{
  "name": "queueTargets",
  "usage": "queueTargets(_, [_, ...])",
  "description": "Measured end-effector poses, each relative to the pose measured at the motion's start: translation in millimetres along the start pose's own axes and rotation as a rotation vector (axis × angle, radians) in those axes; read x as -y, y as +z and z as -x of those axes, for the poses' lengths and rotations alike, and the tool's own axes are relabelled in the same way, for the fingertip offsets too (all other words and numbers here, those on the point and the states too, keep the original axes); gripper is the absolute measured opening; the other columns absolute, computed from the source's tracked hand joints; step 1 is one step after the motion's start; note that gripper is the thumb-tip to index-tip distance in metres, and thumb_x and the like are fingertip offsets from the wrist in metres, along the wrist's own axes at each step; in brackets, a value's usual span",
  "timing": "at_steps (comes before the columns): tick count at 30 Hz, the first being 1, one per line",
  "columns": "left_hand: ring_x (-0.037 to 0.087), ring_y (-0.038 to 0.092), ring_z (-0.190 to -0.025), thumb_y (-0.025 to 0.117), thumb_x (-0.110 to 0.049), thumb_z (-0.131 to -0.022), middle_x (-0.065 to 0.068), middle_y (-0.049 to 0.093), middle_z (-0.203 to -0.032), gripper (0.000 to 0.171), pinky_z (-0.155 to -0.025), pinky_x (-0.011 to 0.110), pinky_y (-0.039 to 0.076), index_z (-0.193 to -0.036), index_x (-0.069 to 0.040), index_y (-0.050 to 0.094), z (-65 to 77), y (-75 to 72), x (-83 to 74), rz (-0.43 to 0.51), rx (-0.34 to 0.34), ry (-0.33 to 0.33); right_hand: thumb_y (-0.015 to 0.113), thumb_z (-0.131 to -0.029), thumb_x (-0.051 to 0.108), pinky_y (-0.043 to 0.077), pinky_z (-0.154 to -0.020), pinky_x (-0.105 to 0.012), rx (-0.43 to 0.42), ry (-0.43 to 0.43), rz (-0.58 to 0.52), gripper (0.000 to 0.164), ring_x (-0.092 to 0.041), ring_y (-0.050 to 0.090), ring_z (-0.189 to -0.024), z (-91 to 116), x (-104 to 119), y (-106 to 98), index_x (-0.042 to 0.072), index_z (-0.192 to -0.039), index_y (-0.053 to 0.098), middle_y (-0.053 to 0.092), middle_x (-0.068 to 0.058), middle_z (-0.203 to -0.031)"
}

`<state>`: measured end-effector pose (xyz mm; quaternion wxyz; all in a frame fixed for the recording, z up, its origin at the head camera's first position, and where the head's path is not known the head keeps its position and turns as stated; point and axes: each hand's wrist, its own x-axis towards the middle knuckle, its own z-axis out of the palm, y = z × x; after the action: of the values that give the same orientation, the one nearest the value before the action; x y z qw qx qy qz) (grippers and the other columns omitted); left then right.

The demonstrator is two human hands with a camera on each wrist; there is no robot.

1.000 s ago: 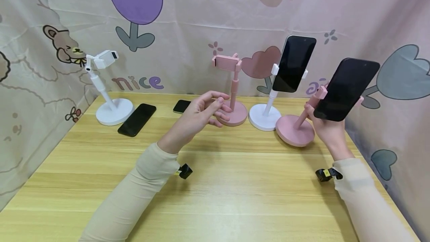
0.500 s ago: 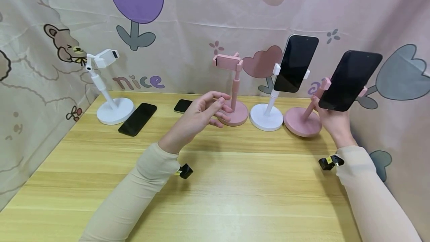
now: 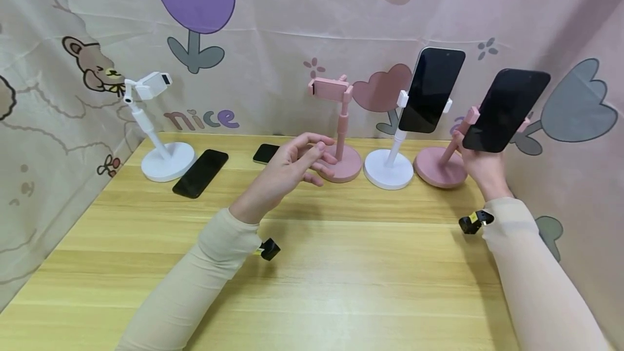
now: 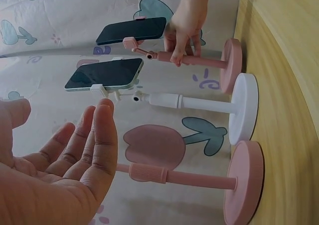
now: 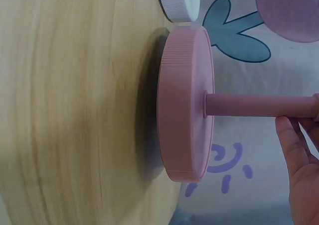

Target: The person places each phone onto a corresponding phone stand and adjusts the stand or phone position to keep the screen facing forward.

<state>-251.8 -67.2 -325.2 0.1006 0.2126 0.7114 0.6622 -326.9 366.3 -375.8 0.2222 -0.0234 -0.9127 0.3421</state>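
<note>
My right hand (image 3: 482,171) grips the pole of a pink phone stand (image 3: 440,168) at the right. A dark phone (image 3: 507,110) sits in that stand's clamp, screen towards me. In the right wrist view the round pink base (image 5: 179,105) is close over the tabletop, slightly tilted, with a shadow under it; I cannot tell whether it touches. My left hand (image 3: 294,166) hovers with loosely bent fingers and holds nothing. It is nearest to a second pink stand (image 3: 341,164), whose holder carries no phone. Between the pink stands is a white stand (image 3: 388,169) bearing another phone (image 3: 432,91).
A second white stand (image 3: 168,161), its holder without a phone, is at the far left. Beside it a black phone (image 3: 201,173) lies flat on the wooden table (image 3: 341,286). Another phone (image 3: 265,153) lies partly behind my left hand. A printed curtain (image 3: 273,58) hangs close behind.
My right hand has moved the pink stand with its phone back and slightly right, beside the white stand; its base is now more level. The left hand has stayed in place.
</note>
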Motion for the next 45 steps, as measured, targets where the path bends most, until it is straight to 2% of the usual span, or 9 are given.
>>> queueTargets(3, [0.05,0.07,-0.114,0.05,-0.027,-0.116,0.019,0.07,-0.122,0.034,-0.081,0.034,0.067,-0.143,-0.009,0.059,-0.9,0.6,0.4,0.006,0.003,0.001,0.052,-0.112,0.042,0.036,-0.122,-0.056,0.028,0.024,-0.006,0.056,-0.042,0.047,-0.13,-1.9,-0.1,-1.1,-0.004,-0.145,0.047,0.052,-0.03,-0.14])
queueTargets(7, [0.051,0.07,-0.114,0.05,-0.028,-0.116,0.018,0.07,-0.122,0.035,-0.081,0.033,0.066,-0.143,-0.009,0.059,-0.9,1.6,0.0,0.012,0.001,-0.004,0.054,-0.112,0.044,0.03,-0.129,-0.063,0.058,0.052,-0.04,0.061,-0.045,0.042,-0.139,-1.0,-0.9,-0.4,0.001,-0.154,0.042,0.048,-0.03,-0.148])
queueTargets(13, [0.047,0.072,-0.112,0.05,-0.028,-0.116,0.018,0.07,-0.121,0.035,-0.08,0.033,0.066,-0.143,-0.009,0.059,-0.1,2.7,0.0,0.01,-0.007,-0.016,0.054,-0.111,0.048,0.035,-0.126,-0.063,0.068,0.053,-0.06,0.061,-0.044,0.047,-0.136,1.5,-4.1,5.0,0.008,-0.156,0.041,0.05,-0.027,-0.146])
queueTargets(20, [0.039,0.075,-0.108,0.05,-0.028,-0.116,0.017,0.07,-0.122,0.033,-0.081,0.034,0.066,-0.142,-0.011,0.06,-0.3,2.5,1.3,0.004,-0.007,-0.018,0.059,-0.11,0.04,0.031,-0.13,-0.06,0.01,0.025,-0.079,0.071,-0.042,0.042,-0.143,3.4,-3.6,11.5,0.016,-0.169,0.028,0.042,-0.026,-0.161])
queueTargets(25, [0.035,0.075,-0.108,0.049,-0.027,-0.116,0.018,0.07,-0.122,0.033,-0.081,0.033,0.066,-0.143,-0.01,0.059,-0.6,1.7,2.3,-0.008,-0.004,-0.017,0.061,-0.11,0.039,0.034,-0.127,-0.062,-0.029,0.014,-0.077,0.064,-0.042,0.046,-0.138,6.1,-1.2,15.3,0.012,-0.163,0.038,0.049,-0.027,-0.152])
queueTargets(29, [0.039,0.074,-0.111,0.049,-0.027,-0.116,0.018,0.07,-0.123,0.033,-0.081,0.033,0.066,-0.142,-0.011,0.059,-0.7,1.9,1.9,-0.009,-0.004,-0.024,0.06,-0.11,0.043,0.031,-0.128,-0.063,-0.019,0.055,-0.068,0.067,-0.043,0.044,-0.141,8.4,0.8,15.1,0.01,-0.163,0.036,0.049,-0.028,-0.152])
queueTargets(36, [0.046,0.071,-0.114,0.049,-0.027,-0.116,0.018,0.07,-0.123,0.033,-0.08,0.033,0.066,-0.143,-0.01,0.058,-0.1,1.7,2.1,-0.005,-0.003,-0.032,0.06,-0.109,0.044,0.033,-0.126,-0.059,-0.02,0.025,-0.093,0.057,-0.042,0.048,-0.135,7.1,3.0,19.5,0.001,-0.146,0.05,0.056,-0.028,-0.138])
queueTargets(42, [0.05,0.069,-0.117,0.049,-0.027,-0.116,0.017,0.069,-0.123,0.033,-0.08,0.034,0.066,-0.143,-0.01,0.058,-0.3,1.4,4.4,0.006,0.005,-0.033,0.06,-0.11,0.041,0.037,-0.12,-0.055,-0.038,0.004,-0.112,0.052,-0.039,0.052,-0.129,6.8,0.4,21.6,0.002,-0.144,0.053,0.059,-0.025,-0.134])
queueTargets(45, [0.044,0.072,-0.114,0.049,-0.028,-0.116,0.017,0.069,-0.123,0.034,-0.08,0.034,0.066,-0.143,-0.01,0.058,-0.8,2.0,4.1,0.005,0.01,-0.03,0.061,-0.11,0.039,0.039,-0.118,-0.052,-0.055,-0.005,-0.122,0.049,-0.036,0.054,-0.127,6.0,-1.4,21.5,0.004,-0.142,0.054,0.061,-0.023,-0.132])
